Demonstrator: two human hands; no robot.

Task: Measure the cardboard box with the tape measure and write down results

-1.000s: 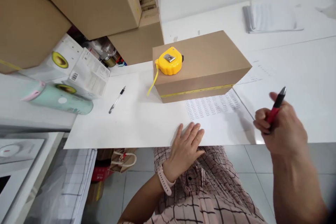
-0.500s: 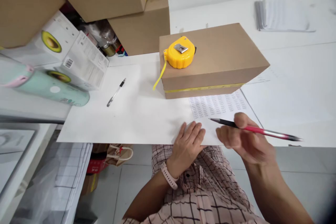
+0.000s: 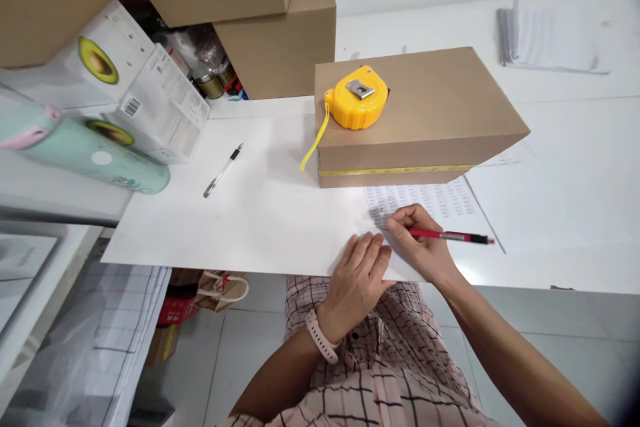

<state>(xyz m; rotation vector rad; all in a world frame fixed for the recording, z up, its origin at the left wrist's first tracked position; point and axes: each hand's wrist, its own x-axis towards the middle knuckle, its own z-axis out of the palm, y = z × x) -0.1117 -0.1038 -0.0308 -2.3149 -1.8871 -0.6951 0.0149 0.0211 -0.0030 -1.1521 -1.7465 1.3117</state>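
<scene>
In my right hand (image 3: 420,240) is a red pen (image 3: 453,235), its tip end hidden by the fingers and pointing down at the white sheet by the table's front edge. Just beyond lies a printed sheet (image 3: 455,199) with columns of small text, partly under a cardboard box (image 3: 425,103). My left hand (image 3: 361,275) rests flat on the white sheet (image 3: 260,227), fingers stretched out, a pale band on its wrist. A yellow tape measure (image 3: 357,99) sits on the box's top left corner, its strap hanging over the edge.
A second pen (image 3: 223,171) lies on the white sheet to the left. Further left are a mint green bottle (image 3: 115,160) and white boxes with avocado pictures (image 3: 165,103). Large cartons (image 3: 285,47) are stacked behind. A pile of papers (image 3: 555,37) lies at the back right.
My right hand has moved left and down onto the sheet, bringing the red pen's tip close to my left hand. The left hand stays in place. The view has shifted slightly.
</scene>
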